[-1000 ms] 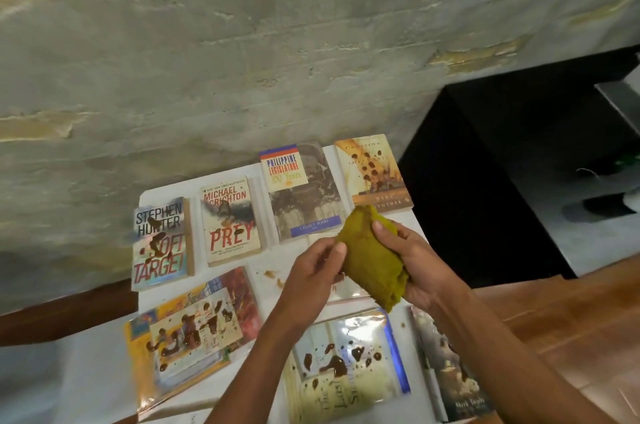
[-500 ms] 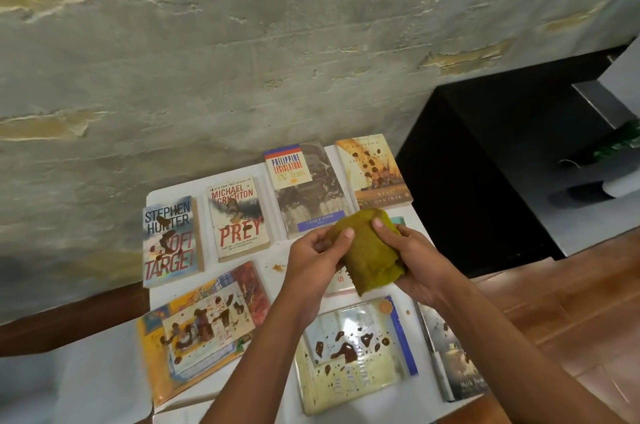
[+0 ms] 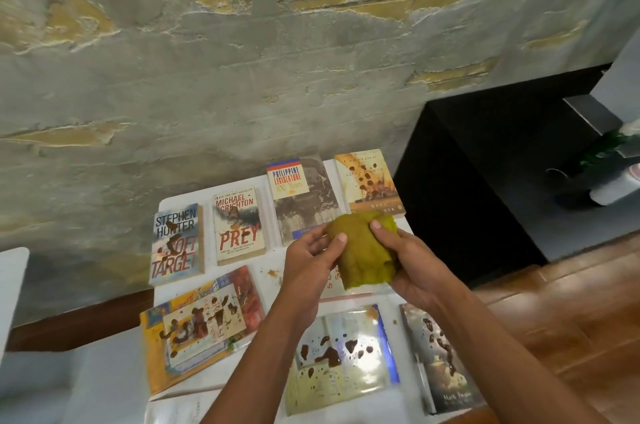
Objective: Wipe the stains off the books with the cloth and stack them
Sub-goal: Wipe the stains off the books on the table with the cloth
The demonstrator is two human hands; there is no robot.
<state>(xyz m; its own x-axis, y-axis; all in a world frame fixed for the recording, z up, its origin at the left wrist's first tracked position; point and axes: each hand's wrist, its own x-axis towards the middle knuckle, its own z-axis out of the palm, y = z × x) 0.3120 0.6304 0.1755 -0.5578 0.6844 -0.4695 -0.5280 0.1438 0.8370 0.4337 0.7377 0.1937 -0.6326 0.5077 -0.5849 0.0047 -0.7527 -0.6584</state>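
You stand over a small white table (image 3: 242, 385) set against a rough grey plaster wall (image 3: 242, 77), with paperback books laid flat on it in rows.

Taking the cloth as the landmark: far to its left lies the blue-grey Stephen Hunter paperback (image 3: 176, 245), blotched brown. Between that book and the cloth lies the pale Michael Crichton "Prey" paperback (image 3: 238, 224). Below and left of the cloth lies a yellow illustrated book (image 3: 201, 323) with heavy dark stains.

Your left hand (image 3: 308, 271) pinches the left edge of the cloth, thumb on its front. The mustard-yellow bunched cloth (image 3: 362, 250) is held in the air above the table, between both hands. Your right hand (image 3: 412, 267) grips its right side, fingers curled behind and thumb on top.

Just behind the cloth lie the Philippine Legislature book (image 3: 299, 195) and, to its right, an orange-tan stained paperback (image 3: 367, 181). Directly below the cloth lies a glossy pale book (image 3: 341, 357) with large brown spots, long axis running away from you; either hand could reach it, I judge. Lower right lies a dark Mark Twain book (image 3: 440, 357), also spotted.

Compared with a second ago, the cloth has been gathered more tightly, and your hands have stayed together above the middle of the table. No book looks wiped or stacked yet.
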